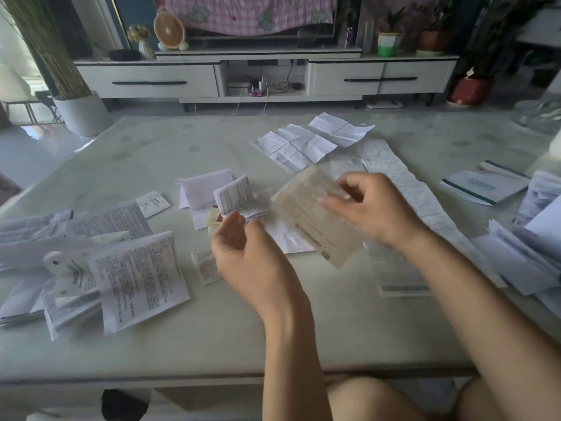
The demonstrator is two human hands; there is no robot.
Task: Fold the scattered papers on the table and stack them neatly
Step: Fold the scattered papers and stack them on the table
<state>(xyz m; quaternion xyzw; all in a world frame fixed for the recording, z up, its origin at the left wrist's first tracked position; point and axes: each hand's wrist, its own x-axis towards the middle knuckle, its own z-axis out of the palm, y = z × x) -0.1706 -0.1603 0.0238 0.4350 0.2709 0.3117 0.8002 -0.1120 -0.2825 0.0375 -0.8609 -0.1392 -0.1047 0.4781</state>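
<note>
Lying scattered on the left, printed leaflets (pixel 136 275) are covering the table (pixel 212 335). Mid-table, the left hand (pixel 246 256) is hovering loose, gripping nothing; just right, the right hand (pixel 373 208) is pinching a blurry folded paper (pixel 306 223) above the table.

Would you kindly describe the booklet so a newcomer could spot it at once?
Start at the pale table and look to its right side, beyond the right hand. The booklet lies flat there; it alone has a dark teal edge among white sheets.
</note>
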